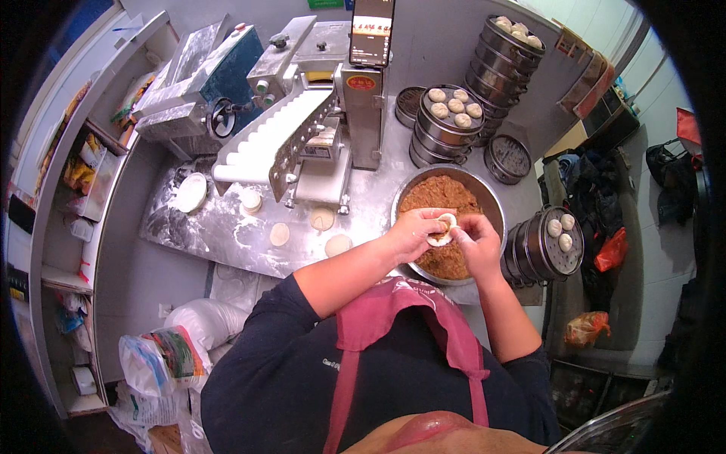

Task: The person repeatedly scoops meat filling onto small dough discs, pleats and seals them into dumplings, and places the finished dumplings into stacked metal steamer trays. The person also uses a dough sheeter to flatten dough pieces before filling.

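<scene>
Over a wide metal bowl (499, 227) of brown minced filling (439, 193), both my hands hold one filled dough wrapper (440, 240). My left hand (417, 232) cups it from the left, the thumb resting on the filling inside. Pinched at its right edge, the dough sits between the thumb and fingers of my right hand (477, 238). The wrapper's top is still parted, with filling showing. Left of the bowl, flat dough rounds (279, 234) lie on the floured metal table (227, 238), along with a small stack of rounds (250, 201).
A dough machine with a roller chute (278, 136) stands behind the table, with a phone (371, 34) propped on it. Steamer stacks bearing buns (455, 106) rise behind the bowl. Another steamer (558, 244) stands close by my right hand. A flour dish (191, 192) sits far left.
</scene>
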Motion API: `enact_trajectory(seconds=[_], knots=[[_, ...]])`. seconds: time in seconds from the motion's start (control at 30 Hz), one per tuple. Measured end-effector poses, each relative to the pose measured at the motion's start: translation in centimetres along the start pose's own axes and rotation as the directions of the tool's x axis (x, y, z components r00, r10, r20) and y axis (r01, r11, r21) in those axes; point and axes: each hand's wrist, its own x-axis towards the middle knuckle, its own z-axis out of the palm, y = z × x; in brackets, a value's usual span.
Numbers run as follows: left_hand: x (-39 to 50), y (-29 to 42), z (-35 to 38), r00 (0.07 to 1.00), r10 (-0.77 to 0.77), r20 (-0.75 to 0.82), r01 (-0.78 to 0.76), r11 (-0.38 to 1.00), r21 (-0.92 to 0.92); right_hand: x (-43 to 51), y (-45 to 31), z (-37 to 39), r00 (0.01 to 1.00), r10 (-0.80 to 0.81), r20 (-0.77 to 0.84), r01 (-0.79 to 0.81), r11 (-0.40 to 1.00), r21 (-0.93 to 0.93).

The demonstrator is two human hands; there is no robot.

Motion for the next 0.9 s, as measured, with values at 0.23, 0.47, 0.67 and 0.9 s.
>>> enact_trajectory(seconds=[0.23, 0.47, 0.67, 0.9], knots=[[-0.1, 0.4, -0.3, 0.999, -0.031, -0.014, 0.033, 0.973, 0.228, 0.5, -0.9, -1.2, 0.985, -0.111, 0.135, 0.134, 0.975, -0.177], [0.3, 1.7, 2.0, 0.996, -0.074, -0.042, 0.084, 0.935, 0.344, 1.5, -1.1, -2.5, 0.980, 0.077, 0.182, -0.056, 0.991, -0.119], [0.7, -1.3, 2.6, 0.989, 0.037, -0.143, -0.052, 0.994, -0.097, 1.4, -0.1, -3.2, 0.968, -0.248, 0.030, 0.249, 0.947, -0.204], [1.0, -2.8, 7.0, 0.968, 0.139, -0.207, -0.117, 0.986, 0.115, 1.0, -0.3, -6.0, 0.983, 0.033, 0.178, -0.033, 0.999, -0.006]])
